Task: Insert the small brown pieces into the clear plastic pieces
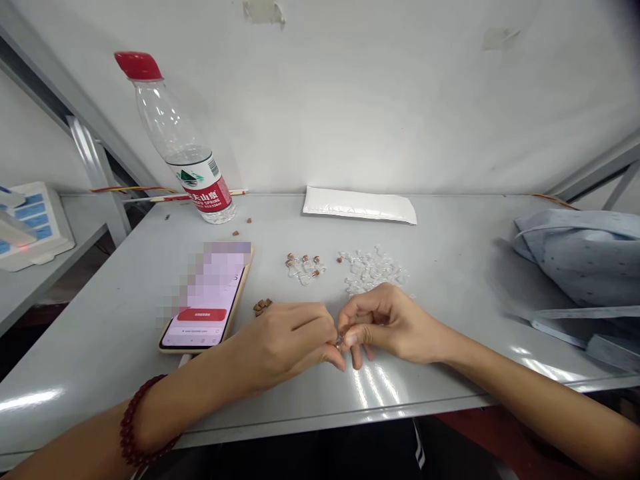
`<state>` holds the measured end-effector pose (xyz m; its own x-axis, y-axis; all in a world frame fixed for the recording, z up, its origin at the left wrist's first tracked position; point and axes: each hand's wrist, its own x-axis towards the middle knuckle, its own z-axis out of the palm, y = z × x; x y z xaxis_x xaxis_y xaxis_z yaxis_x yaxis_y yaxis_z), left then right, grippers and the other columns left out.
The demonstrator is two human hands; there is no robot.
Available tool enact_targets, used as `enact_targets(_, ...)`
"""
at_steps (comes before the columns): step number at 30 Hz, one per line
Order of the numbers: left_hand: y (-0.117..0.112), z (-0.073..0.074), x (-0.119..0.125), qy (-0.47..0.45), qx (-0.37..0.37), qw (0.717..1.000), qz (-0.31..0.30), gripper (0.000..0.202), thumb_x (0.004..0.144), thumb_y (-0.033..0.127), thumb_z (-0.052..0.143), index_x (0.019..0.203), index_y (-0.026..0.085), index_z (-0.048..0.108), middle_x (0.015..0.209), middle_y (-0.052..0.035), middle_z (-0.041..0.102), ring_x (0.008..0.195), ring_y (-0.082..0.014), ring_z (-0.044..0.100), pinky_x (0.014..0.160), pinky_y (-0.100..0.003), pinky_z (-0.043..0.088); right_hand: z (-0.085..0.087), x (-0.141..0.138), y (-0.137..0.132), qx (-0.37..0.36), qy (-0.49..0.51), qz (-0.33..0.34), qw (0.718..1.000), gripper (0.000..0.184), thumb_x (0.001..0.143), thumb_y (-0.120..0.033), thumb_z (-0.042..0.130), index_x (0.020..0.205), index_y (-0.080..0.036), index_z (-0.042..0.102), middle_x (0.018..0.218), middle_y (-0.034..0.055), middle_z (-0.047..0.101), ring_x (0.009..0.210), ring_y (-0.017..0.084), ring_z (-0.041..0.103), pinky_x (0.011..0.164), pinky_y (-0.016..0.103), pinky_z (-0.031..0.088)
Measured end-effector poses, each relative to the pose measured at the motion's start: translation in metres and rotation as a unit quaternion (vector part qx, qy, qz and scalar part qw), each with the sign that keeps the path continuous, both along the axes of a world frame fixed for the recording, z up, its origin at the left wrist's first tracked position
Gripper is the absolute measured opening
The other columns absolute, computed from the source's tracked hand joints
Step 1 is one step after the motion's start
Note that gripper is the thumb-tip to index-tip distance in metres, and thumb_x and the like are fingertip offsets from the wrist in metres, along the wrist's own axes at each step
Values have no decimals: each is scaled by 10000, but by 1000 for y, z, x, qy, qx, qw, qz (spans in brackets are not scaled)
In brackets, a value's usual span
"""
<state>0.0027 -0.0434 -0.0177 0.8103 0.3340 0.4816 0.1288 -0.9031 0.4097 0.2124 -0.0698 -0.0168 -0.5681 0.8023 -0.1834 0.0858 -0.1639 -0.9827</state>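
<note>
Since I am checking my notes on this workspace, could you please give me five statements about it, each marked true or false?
1. The left hand and right hand meet at a small glinting thing. True.
2. The red bracelet is on the right wrist. False: the red bracelet is on the left wrist.
3. Small brown pieces lie right of the phone. True.
4. The water bottle is uncapped. False: the water bottle wears a red cap.
5. The white packet lies behind the clear pieces. True.

On my feed I'm seeing the bottle (179, 140) standing behind the phone (210, 300). Corked vials (306, 268) are lying left of the loose vials (375, 270), the packet (359, 205) resting behind.
</note>
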Motion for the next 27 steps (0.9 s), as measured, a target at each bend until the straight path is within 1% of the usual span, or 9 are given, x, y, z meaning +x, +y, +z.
enact_targets(4, 3, -1, 0, 3, 57, 998, 2, 252, 930, 288, 534, 721, 153, 572, 647, 9, 587, 586, -97, 517, 569, -216, 413, -1, -5, -1, -14, 21, 7, 1000, 132, 824, -256, 649, 802, -127, 629, 633, 14, 655, 555, 106, 644, 479, 197, 477)
enact_targets(8, 14, 8, -6, 52, -58, 993, 91, 240, 905, 328, 571, 725, 170, 586, 663, 24, 597, 589, -94, 517, 576, -210, 405, 3, -2, 5, 108, -17, -68, 992, 165, 857, -322, 619, 853, -157, 624, 694, 22, 674, 626, 117, 643, 563, 236, 502)
enact_targets(10, 21, 12, -11, 94, -87, 980, 151, 188, 912, 303, 556, 774, 184, 598, 721, 21, 619, 647, -114, 541, 618, -229, 415, 0, 1, 11, 252, -125, -125, 952, 174, 885, -334, 580, 870, -168, 629, 766, 38, 682, 675, 127, 625, 610, 261, 485)
enact_targets(12, 25, 12, -16, 154, -106, 970, 158, 162, 928, 242, 490, 822, 198, 605, 806, 6, 631, 756, -147, 562, 677, -255, 427, -7, 3, 16, 378, -242, -138, 883, 189, 917, -314, 526, 895, -160, 632, 817, 58, 677, 695, 141, 598, 643, 289, 463)
enact_targets(14, 27, 10, -20, 212, -132, 958, 139, 215, 929, 172, 411, 848, 206, 607, 866, -11, 625, 838, -170, 553, 720, -278, 433, -14, 3, 19, 438, -310, -98, 838, 188, 941, -248, 475, 921, -151, 635, 854, 72, 676, 774, 166, 603, 743, 332, 454)
enact_targets(16, 26, 7, -22, 247, -149, 949, 123, 264, 923, 133, 363, 863, 207, 609, 899, -21, 616, 877, -180, 538, 747, -294, 435, -18, 3, 22, 455, -338, -59, 822, 192, 945, -183, 453, 952, -148, 641, 905, 80, 681, 879, 189, 609, 838, 367, 427)
enact_targets(21, 23, 8, -24, 275, -165, 940, 116, 244, 923, 198, 413, 834, 231, 638, 908, -4, 615, 889, -176, 527, 768, -298, 435, -3, 14, 27, 419, -307, -59, 852, 199, 915, -216, 536, 1091, -172, 619, 1061, 81, 670, 996, 200, 590, 867, 364, 435)
enact_targets(24, 21, 10, -23, 276, -173, 936, 133, 271, 921, 215, 417, 789, 232, 653, 878, -6, 623, 875, -176, 535, 746, -297, 436, 12, 28, 30, 323, -289, -11, 901, 149, 848, -289, 645, 956, -186, 652, 945, 40, 684, 876, 173, 610, 774, 313, 464)
enact_targets(27, 21, 10, -21, 274, -173, 935, 146, 271, 909, 221, 431, 746, 223, 648, 834, -13, 633, 853, -184, 542, 721, -300, 434, 20, 37, 33, 283, -302, 44, 909, 194, 775, -319, 718, 908, -189, 663, 945, 34, 669, 864, 176, 598, 751, 305, 451)
